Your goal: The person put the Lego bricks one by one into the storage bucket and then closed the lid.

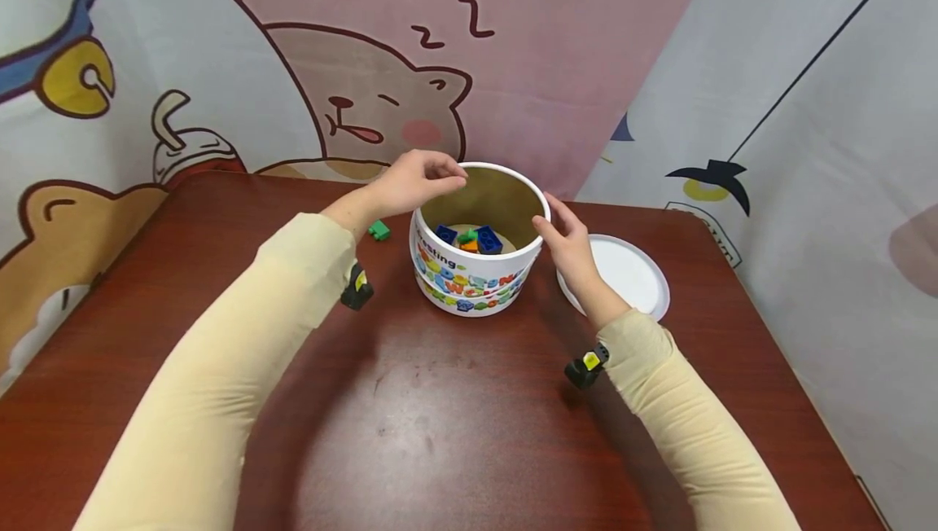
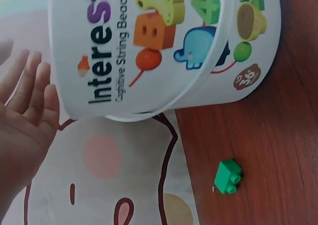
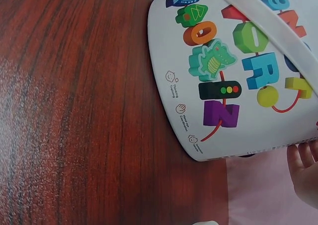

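A white round bucket (image 1: pixel 469 283) with printed letters and beads stands upright on the table. Inside lie a dark blue block (image 1: pixel 489 241), another blue block (image 1: pixel 445 233), a green piece (image 1: pixel 466 235) and an orange piece (image 1: pixel 470 247). My right hand (image 1: pixel 567 242) holds the bucket's right rim, thumb at the top and fingers along the outside wall. Over the left rim is my left hand (image 1: pixel 414 181), its fingers extended and nothing held. In the left wrist view, a small green block (image 2: pixel 228 177) rests on the table beside the bucket.
A white round lid (image 1: pixel 633 274) lies flat on the table to the right of the bucket, partly behind my right forearm. The dark red wooden table (image 1: pixel 440 425) reaches back to a cartoon-printed curtain (image 1: pixel 550 67).
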Motion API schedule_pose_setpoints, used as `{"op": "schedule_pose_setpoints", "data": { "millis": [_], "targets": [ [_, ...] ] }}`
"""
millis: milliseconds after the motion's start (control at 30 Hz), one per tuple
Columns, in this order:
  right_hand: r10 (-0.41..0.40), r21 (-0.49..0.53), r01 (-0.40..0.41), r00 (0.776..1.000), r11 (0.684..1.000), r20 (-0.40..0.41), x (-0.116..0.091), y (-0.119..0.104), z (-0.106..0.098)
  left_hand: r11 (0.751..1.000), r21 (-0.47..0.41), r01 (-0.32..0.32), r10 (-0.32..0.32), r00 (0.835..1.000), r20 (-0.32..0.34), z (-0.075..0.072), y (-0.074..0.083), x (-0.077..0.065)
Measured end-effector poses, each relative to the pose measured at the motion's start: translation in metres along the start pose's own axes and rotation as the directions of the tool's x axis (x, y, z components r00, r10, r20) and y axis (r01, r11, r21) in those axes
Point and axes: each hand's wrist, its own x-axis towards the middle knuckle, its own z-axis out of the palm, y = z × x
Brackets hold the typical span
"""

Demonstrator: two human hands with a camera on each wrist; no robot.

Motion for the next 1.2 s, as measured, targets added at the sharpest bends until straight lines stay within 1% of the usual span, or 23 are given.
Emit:
{"op": "schedule_pose_setpoints", "data": {
  "millis": [67,133,200,267,367,467,533,600,733,867,967,1067,1200],
  "targets": [
    [-0.003,-0.004,0.003,1.0,1.0,-0.004,0.0,0.0,0.0,1.0,-0.013,-0.007,0.006,0.999,-0.036,-0.003,-0.003,0.001],
    [-0.006,0.001,0.006,1.0,1.0,-0.011,0.0,0.0,-0.001,1.0,-0.029,-0.002,-0.001,0.996,-0.085,-0.008,-0.01,0.001],
    [-0.01,0.007,0.01,1.0,1.0,-0.014,0.0,0.0,-0.001,1.0,-0.017,0.026,-0.028,0.991,-0.131,-0.011,-0.02,0.0],
    [-0.012,0.015,0.012,1.0,1.0,-0.016,0.001,0.0,-0.002,0.998,-0.004,0.07,-0.069,0.985,-0.159,-0.014,-0.033,-0.001],
    [-0.014,0.021,0.014,1.0,1.0,-0.014,0.001,0.0,-0.001,0.99,0.025,0.141,-0.134,0.975,-0.178,-0.015,-0.056,-0.005],
    [-0.009,0.024,0.009,1.0,1.0,-0.016,0.0,-0.001,0.001,0.98,0.064,0.187,-0.174,0.97,-0.171,-0.014,-0.079,-0.008],
    [-0.008,0.028,0.008,1.0,1.0,-0.016,-0.001,-0.001,0.002,0.972,0.104,0.21,-0.192,0.968,-0.159,-0.013,-0.093,-0.01],
    [-0.007,0.029,0.008,1.0,1.0,-0.017,-0.002,-0.001,0.003,0.96,0.138,0.244,-0.225,0.965,-0.135,-0.012,-0.104,-0.013],
    [-0.009,0.031,0.009,1.0,0.999,-0.015,-0.002,0.001,0.005,0.938,0.202,0.283,-0.278,0.959,-0.055,-0.009,-0.121,-0.019],
    [-0.008,0.037,0.008,1.0,0.999,-0.016,-0.001,0.002,0.005,0.932,0.232,0.28,-0.296,0.955,0.037,-0.005,-0.131,-0.024],
    [-0.013,0.038,0.014,1.0,0.999,-0.02,-0.001,0.002,0.005,0.933,0.245,0.262,-0.289,0.954,0.079,-0.003,-0.133,-0.026],
    [-0.019,0.039,0.02,0.999,0.999,-0.028,0.0,0.002,0.004,0.937,0.251,0.245,-0.277,0.956,0.101,-0.002,-0.135,-0.027],
    [-0.011,0.042,0.012,0.999,0.999,-0.033,0.0,0.004,0.002,0.943,0.233,0.236,-0.265,0.958,0.105,-0.001,-0.139,-0.031]
  ]
}}
